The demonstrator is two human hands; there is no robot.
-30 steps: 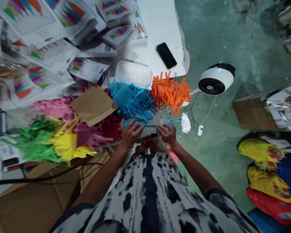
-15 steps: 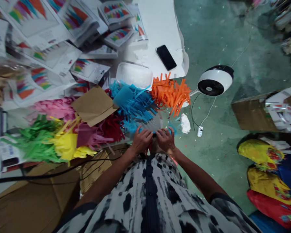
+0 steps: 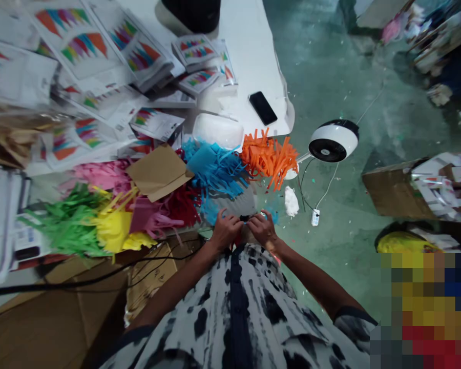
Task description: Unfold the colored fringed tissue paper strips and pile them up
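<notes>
Nearer us than the blue fringe pile (image 3: 219, 166), our left hand (image 3: 226, 230) pinches a blue fringed strip (image 3: 210, 211), its ends splaying outward; our right hand (image 3: 263, 229) pinches it too. Our hands, well apart a second ago, now nearly meet, so its middle looks gathered short.

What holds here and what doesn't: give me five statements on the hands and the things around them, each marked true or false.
1. The left hand and the right hand both hold a blue fringe. True.
2. The right hand holds scissors. False: it pinches the blue fringe.
3. A black phone lies on the white table. True.
4. Yellow strips lie beside green strips. True.
5. The green strips lie right of the phone in the picture. False: they lie left of it.
</notes>
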